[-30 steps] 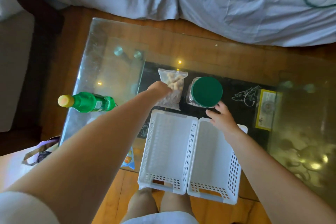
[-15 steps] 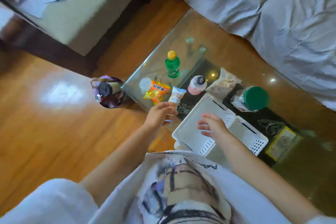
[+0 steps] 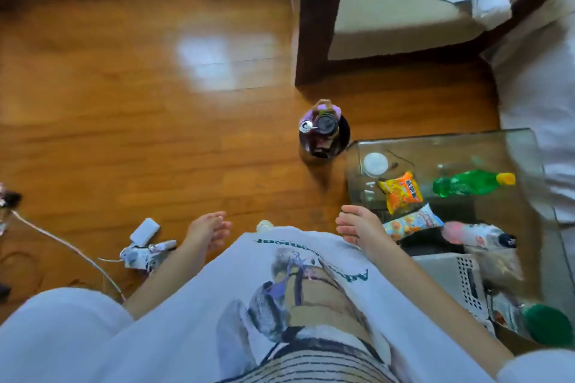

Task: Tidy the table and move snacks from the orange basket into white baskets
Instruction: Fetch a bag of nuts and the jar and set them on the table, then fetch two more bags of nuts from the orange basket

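Note:
My left hand [image 3: 209, 230] hangs over the wooden floor with loosely spread fingers and nothing in it. My right hand [image 3: 361, 227] is also empty and hovers at the near left corner of the glass table [image 3: 529, 146]. On the table lie an orange snack bag [image 3: 401, 191], a pale snack packet [image 3: 413, 221], a green bottle [image 3: 466, 185] on its side and a pink bottle [image 3: 476, 236]. A white basket [image 3: 460, 277] shows at the right, partly cut by my arm. A green-lidded jar [image 3: 544, 323] stands beyond it. No orange basket is in view.
A dark bag with a purple strap [image 3: 323, 130] stands on the floor by the table's corner. A white charger [image 3: 144, 230], crumpled wrappers [image 3: 140, 255] and a cable [image 3: 62, 246] lie on the floor at left. An armchair [image 3: 389, 15] stands behind.
The view has swung left toward the floor. My left hand has left the pale snack packet and moved over the floor. My right hand has come off the white basket.

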Tool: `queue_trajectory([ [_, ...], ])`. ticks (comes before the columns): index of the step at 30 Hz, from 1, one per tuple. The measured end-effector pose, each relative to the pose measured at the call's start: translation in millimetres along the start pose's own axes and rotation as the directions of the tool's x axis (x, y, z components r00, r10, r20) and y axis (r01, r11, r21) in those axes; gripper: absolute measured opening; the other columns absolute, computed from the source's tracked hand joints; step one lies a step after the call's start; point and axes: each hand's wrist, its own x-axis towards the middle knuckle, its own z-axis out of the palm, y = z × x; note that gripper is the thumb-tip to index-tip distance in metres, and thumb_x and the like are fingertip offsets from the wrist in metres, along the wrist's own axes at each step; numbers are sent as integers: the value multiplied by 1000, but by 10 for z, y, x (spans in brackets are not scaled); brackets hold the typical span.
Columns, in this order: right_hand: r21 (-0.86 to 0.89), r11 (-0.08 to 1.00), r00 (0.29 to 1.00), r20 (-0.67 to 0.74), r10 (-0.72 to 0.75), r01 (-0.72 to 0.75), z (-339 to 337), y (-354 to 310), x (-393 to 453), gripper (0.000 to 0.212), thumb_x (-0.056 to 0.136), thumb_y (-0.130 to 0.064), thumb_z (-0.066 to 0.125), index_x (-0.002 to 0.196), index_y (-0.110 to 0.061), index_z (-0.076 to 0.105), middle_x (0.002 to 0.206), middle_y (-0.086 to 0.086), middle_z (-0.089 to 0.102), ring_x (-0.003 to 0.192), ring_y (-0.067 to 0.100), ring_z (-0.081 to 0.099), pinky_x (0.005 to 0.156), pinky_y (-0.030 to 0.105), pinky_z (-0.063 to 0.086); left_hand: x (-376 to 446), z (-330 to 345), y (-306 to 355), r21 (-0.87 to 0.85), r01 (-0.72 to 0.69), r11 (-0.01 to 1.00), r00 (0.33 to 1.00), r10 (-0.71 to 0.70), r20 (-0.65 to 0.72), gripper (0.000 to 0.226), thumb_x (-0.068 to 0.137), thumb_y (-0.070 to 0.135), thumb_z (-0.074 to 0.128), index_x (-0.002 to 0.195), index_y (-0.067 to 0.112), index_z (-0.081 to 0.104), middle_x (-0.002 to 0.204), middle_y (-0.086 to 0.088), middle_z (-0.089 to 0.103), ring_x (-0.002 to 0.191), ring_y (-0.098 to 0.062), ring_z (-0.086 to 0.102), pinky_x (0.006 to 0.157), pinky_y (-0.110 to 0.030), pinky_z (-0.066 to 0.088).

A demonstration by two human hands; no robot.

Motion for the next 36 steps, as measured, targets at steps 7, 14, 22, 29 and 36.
queue_trajectory([
  [7, -153, 988, 999, -39, 22, -28, 814, -282, 39, 30, 90, -7, 55, 119, -10, 52, 90, 9, 60, 72, 18, 58, 55, 24, 45, 304, -954, -250, -261, 132, 956, 988, -150, -48, 34, 98, 13, 42, 129, 2, 48, 79, -6, 57, 67, -16, 50, 64, -25, 41],
  [14, -349, 935, 997, -69, 40, -62, 1408, -795, 291, 36, 94, -5, 48, 129, 0, 46, 124, 25, 56, 102, 35, 58, 86, 36, 51, 667, -1434, 82, -372, 113, 921, 987, -146, -61, 14, 96, 22, 47, 107, 18, 55, 79, 0, 63, 62, -12, 54, 49, -21, 41],
  [22, -492, 867, 996, -32, 79, -84, 2731, -1875, 796, 10, 95, -4, 44, 90, -5, 52, 63, 11, 41, 44, 19, 40, 47, 21, 29, 1175, -2146, 839, -571, 74, 818, 976, -176, -125, 16, 96, 22, 47, 108, 19, 57, 84, 2, 64, 73, -12, 58, 61, -24, 45],
  [29, -752, 644, 984, 178, -1, 137, 4464, -2946, 1060, 22, 95, -10, 47, 115, -5, 54, 72, 6, 54, 57, 15, 47, 53, 26, 39, 1407, -2951, 1394, -742, 56, 669, 924, -316, -215, 28, 96, 20, 48, 121, 10, 55, 98, -7, 63, 73, -13, 57, 63, -25, 43],
  [36, -805, 414, 876, 481, 34, 425, 6133, -3608, 934, 12, 92, -10, 48, 103, -16, 50, 68, 0, 53, 47, 6, 53, 56, 21, 37, 1451, -3450, 1423, -925, 40, 378, 870, -469, -154, 10, 97, 21, 44, 94, 20, 54, 56, 5, 67, 53, -7, 62, 60, -22, 39],
])
